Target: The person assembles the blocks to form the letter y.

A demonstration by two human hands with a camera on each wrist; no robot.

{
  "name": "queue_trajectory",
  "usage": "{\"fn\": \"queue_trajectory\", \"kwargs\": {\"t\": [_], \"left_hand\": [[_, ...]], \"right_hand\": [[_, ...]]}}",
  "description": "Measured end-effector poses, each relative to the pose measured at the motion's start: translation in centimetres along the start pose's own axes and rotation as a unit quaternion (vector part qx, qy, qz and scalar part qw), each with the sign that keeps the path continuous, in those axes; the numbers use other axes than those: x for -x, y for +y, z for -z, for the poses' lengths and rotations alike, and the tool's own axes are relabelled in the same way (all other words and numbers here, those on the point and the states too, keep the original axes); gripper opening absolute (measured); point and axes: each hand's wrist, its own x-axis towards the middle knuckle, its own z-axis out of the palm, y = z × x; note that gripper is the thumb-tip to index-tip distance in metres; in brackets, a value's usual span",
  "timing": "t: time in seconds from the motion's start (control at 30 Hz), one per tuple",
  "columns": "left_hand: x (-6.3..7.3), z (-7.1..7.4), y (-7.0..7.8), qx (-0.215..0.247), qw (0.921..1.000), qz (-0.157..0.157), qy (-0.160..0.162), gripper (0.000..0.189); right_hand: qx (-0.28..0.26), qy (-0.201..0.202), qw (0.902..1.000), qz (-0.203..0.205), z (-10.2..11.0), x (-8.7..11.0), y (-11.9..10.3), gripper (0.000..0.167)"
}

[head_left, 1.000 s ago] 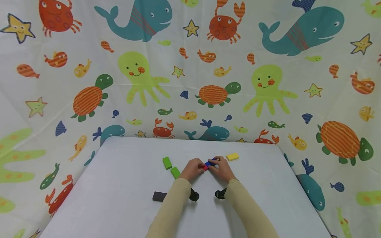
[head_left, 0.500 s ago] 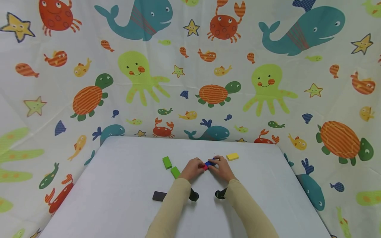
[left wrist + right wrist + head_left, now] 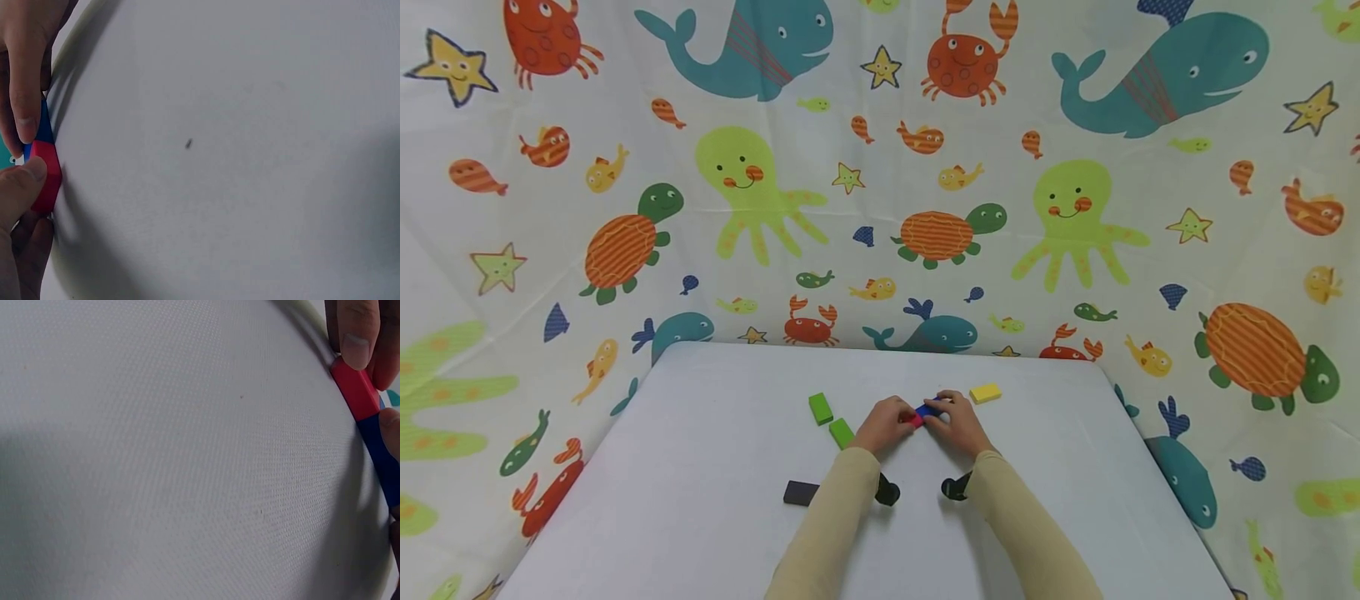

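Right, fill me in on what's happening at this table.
A person is handling two blocks on the white table. The left hand pinches the red block and the right hand holds the blue block, the two meeting end to end. Out of hand lie two green blocks to the left, a yellow block past the right hand, and a dark block partly hidden by the left sleeve.

"The curtain (image 3: 895, 187) at twelve o'clock?"
"Creased, matt cloth."
"Table (image 3: 700, 475) at six?"
"Matt, finely rough up close."
"Red block (image 3: 354, 390) and blue block (image 3: 378, 450), at five?"
"Smooth; wood or plastic, I can't tell."
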Motion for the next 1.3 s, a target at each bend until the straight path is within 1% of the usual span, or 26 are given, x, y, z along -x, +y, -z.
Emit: {"fn": "queue_trajectory", "kwargs": {"t": [0.2,0.43,0.63,0.77,0.83,0.93,1.0,1.07,1.17,1.3], "left_hand": [[-0.1,0.1,-0.1,-0.003,1.0,-0.007,0.002,0.019],[0.0,0.0,-0.1,-0.004,0.9999,-0.014,0.002,0.023],[0.0,0.1,0.0,-0.002,0.9999,-0.008,-0.007,0.026],[0.1,0.2,0.0,0.002,0.9999,-0.011,-0.004,0.025],[0.1,0.2,0.0,0.006,0.9999,-0.008,-0.007,0.026],[0.2,0.2,0.0,0.01,0.9999,0.002,-0.014,0.028],[0.2,0.2,0.0,0.013,0.9998,0.007,-0.015,0.028],[0.1,0.2,0.0,0.014,0.9998,0.008,-0.013,0.029],[0.0,0.1,-0.2,0.015,0.9998,0.009,-0.011,0.028],[-0.1,0.0,-0.2,0.015,0.9997,0.011,-0.015,0.028]], "right_hand": [[-0.001,0.003,1.0,0.009,0.1,0.0,0.0,0.038],[0.003,0.014,0.9999,-0.001,0.3,0.2,0.2,0.041],[0.009,0.044,0.999,0.003,1.2,-0.3,1.2,0.04],[0.02,0.08,0.9966,-0.003,2.6,-0.8,2.1,0.038],[0.02,0.1,0.9945,-0.026,3.3,-0.9,2.4,0.038],[0.015,0.122,0.9891,-0.08,4.2,-0.8,2.9,0.038],[0.006,0.128,0.9848,-0.118,4.5,-0.5,3.2,0.04],[0.001,0.127,0.981,-0.146,4.7,-0.3,3.5,0.042],[-0.011,0.122,0.9765,-0.177,4.6,0.0,4.2,0.044],[-0.027,0.121,0.972,-0.2,4.2,0.1,5.1,0.044]]}}
